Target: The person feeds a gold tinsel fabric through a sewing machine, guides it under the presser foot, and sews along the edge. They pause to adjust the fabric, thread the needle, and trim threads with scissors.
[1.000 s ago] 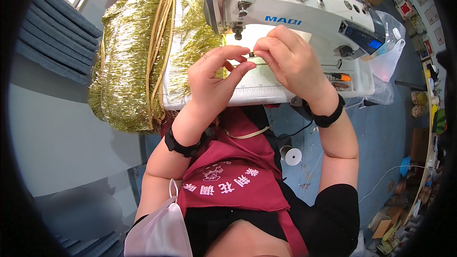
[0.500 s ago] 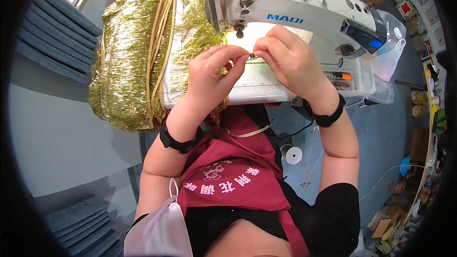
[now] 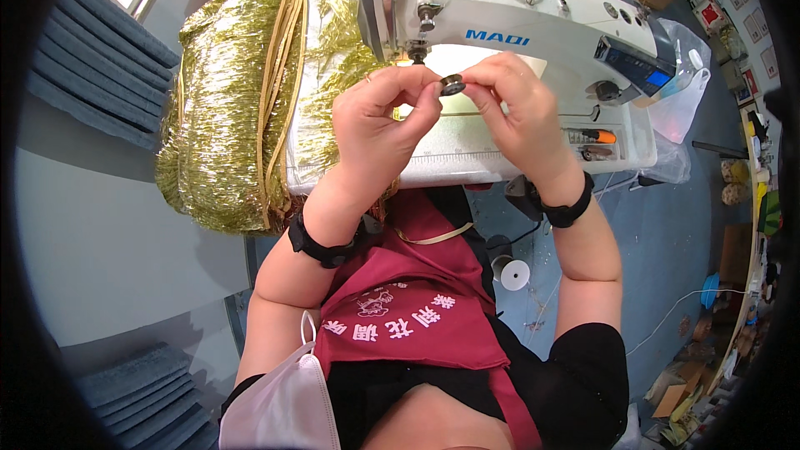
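A small dark metal bobbin point(image 3: 452, 85) is held up between my two hands, in front of the white sewing machine point(image 3: 533, 25). My left hand point(image 3: 383, 112) pinches its left side between thumb and forefinger. On its other side, the fingertips of my right hand point(image 3: 518, 108) grip the edge. Both hands hover over the machine bed point(image 3: 450, 150), below the needle area. Any thread on the bobbin is too fine to make out.
Gold tinsel fringe point(image 3: 225, 100) lies bundled left of the machine, tied with gold strips point(image 3: 283, 75). A small tray with an orange-handled tool point(image 3: 593, 136) is set into the bed at right. A white thread spool point(image 3: 514, 274) stands on the floor below.
The bobbin has turned so more of its round side shows between my fingers. My right hand has come down and slightly right; my left hand has shifted only a little.
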Demonstrator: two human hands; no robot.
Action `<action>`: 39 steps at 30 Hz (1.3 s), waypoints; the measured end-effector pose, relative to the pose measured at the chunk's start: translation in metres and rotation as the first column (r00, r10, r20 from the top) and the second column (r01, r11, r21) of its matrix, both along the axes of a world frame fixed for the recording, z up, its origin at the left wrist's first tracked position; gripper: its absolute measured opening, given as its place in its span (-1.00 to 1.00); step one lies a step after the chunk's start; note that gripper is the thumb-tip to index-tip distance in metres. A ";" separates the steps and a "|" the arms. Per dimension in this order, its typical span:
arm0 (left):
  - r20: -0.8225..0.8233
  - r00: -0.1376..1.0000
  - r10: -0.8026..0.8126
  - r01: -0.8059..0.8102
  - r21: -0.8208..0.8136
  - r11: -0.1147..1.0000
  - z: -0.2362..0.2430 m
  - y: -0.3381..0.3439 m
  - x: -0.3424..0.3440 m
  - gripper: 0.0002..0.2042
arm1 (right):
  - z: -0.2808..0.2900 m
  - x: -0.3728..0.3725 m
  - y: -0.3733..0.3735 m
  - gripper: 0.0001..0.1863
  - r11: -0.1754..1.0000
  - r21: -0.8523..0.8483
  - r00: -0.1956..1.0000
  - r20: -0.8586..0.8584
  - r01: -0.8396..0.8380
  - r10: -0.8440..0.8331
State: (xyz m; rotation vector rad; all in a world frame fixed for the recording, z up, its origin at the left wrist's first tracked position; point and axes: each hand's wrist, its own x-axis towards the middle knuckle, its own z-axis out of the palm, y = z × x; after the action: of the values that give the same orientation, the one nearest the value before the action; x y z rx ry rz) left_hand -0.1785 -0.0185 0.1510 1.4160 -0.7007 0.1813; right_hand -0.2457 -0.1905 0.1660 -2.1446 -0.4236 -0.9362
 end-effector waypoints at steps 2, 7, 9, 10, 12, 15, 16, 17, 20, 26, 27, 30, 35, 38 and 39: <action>0.160 0.985 0.067 -0.075 0.047 0.996 0.004 -0.004 0.004 -0.91 | -0.004 -0.003 0.003 -0.85 0.976 -0.197 0.996 0.024 0.090 -0.087; 0.536 0.837 0.110 -0.221 0.147 0.964 0.008 -0.014 0.011 -0.87 | -0.012 -0.009 0.015 -0.87 0.924 -0.330 0.981 0.052 0.193 -0.187; 0.617 0.783 0.077 -0.228 0.170 0.959 0.009 -0.013 0.016 -0.84 | -0.011 -0.010 0.015 -0.87 0.939 -0.285 0.980 0.031 0.195 -0.194; 0.644 0.762 0.067 -0.240 0.185 0.953 0.009 -0.013 0.018 -0.84 | -0.011 -0.010 0.014 -0.87 0.944 -0.270 0.981 0.025 0.190 -0.191; 0.701 0.711 0.052 -0.276 0.209 0.938 0.009 -0.012 0.020 -0.84 | -0.009 -0.010 0.013 -0.88 0.951 -0.251 0.983 0.022 0.183 -0.184; 0.717 0.697 0.017 -0.283 0.253 0.925 0.009 -0.010 0.021 -0.85 | -0.006 -0.011 0.011 -0.88 0.954 -0.233 0.982 0.035 0.190 -0.187; 0.724 0.690 0.017 -0.291 0.255 0.922 0.009 -0.010 0.022 -0.86 | -0.005 -0.011 0.010 -0.87 0.955 -0.223 0.980 0.043 0.198 -0.193; 0.726 0.688 0.016 -0.297 0.261 0.918 0.009 -0.010 0.022 -0.86 | -0.003 -0.011 0.009 -0.86 0.956 -0.209 0.979 0.046 0.205 -0.199; 0.719 0.695 0.010 -0.296 0.273 0.915 0.009 -0.010 0.021 -0.87 | 0.000 -0.009 0.007 -0.82 0.968 -0.138 0.976 0.095 0.208 -0.196; 0.512 0.859 -0.014 -0.145 0.269 0.952 0.009 -0.014 0.018 -0.91 | 0.007 -0.009 -0.002 -0.82 0.964 -0.069 0.964 0.092 0.258 -0.251; 0.490 0.871 -0.019 -0.123 0.256 0.959 0.009 -0.015 0.018 -0.92 | 0.008 -0.009 -0.004 -0.82 0.960 -0.085 0.961 0.093 0.268 -0.260; 0.489 0.872 -0.019 -0.112 0.238 0.965 0.010 -0.014 0.017 -0.92 | 0.012 -0.011 -0.007 -0.82 0.951 -0.135 0.960 0.077 0.278 -0.270; 0.454 0.890 -0.036 -0.084 0.241 0.967 0.008 -0.012 0.016 -0.93 | 0.015 -0.014 -0.011 -0.81 0.954 -0.183 0.971 0.053 0.237 -0.231; 0.242 0.963 -0.119 0.066 0.214 0.975 0.007 -0.011 0.015 -0.94 | 0.017 -0.017 -0.012 -0.79 0.935 -0.257 0.969 0.112 0.244 -0.222; 0.127 0.979 -0.158 0.131 0.198 0.971 0.006 -0.010 0.014 -0.94 | 0.017 -0.017 -0.011 -0.78 0.927 -0.276 0.966 0.124 0.253 -0.226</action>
State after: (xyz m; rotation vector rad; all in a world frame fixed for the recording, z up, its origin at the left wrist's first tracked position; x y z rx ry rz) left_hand -0.1647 -0.0288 0.1569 1.5364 -0.9564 0.1037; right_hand -0.2631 -0.2016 0.1830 -2.4689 -0.3658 -1.1725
